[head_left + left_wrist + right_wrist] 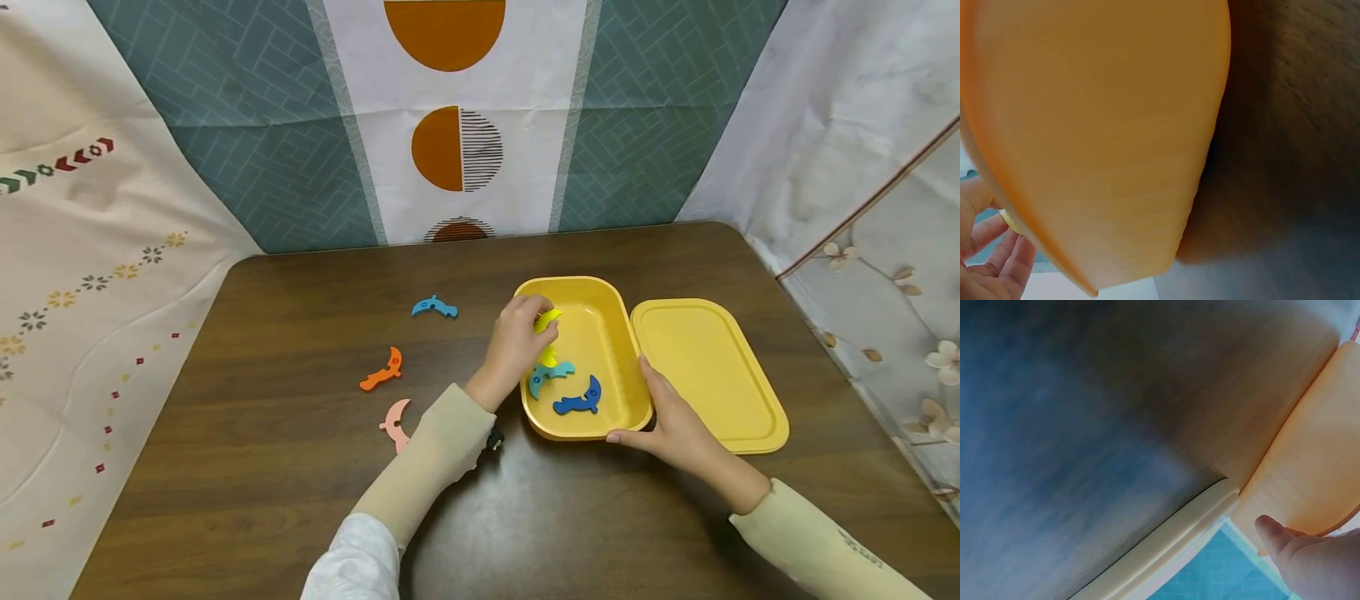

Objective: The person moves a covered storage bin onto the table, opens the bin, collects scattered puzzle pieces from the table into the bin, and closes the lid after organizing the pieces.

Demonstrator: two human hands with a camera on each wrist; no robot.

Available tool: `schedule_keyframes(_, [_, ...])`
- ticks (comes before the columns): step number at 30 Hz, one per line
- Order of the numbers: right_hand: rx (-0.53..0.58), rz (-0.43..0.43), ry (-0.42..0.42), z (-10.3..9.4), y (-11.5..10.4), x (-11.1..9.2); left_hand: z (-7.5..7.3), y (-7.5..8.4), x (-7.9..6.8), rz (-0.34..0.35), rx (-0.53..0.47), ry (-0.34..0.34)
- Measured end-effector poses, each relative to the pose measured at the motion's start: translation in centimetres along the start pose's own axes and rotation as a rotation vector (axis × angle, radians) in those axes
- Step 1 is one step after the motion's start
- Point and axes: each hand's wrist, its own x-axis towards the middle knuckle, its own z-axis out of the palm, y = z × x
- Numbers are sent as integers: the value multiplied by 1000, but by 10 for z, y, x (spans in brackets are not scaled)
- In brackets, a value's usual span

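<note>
Over the left part of a yellow plastic box (pixel 611 350), my left hand (pixel 517 337) pinches a bright yellow curved piece (pixel 549 321) between thumb and fingers. In the left wrist view the box's wall (pixel 1104 125) fills most of the picture, with a bit of the yellow piece (pixel 1011 222) showing between the fingertips. A teal curved piece (pixel 555 372) and a dark blue one (pixel 583 398) lie inside the box. My right hand (pixel 671 417) rests against the box's near right corner, thumb along the front and straight fingers along the right side.
A yellow lid (pixel 705 375) lies flat to the right of the box. On the brown table (pixel 247 400) at left are a light blue piece (pixel 434 307), an orange piece (pixel 382 371) and a pink piece (pixel 393 423), the last partly behind my left sleeve. Patterned cloth hangs around the table.
</note>
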Motion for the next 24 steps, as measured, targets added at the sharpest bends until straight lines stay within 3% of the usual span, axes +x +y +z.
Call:
schedule_keyframes(8, [5,23,-15,0,0,-1,7,-1,7,36,21,-19])
schedule_keyframes(16, [9,31,-15,-1,0,-1,12,-4,13,69,66,-81])
schedule_keyframes(24, [10,35,-19,-1,0,-1,17,-6,17,162,124,-124])
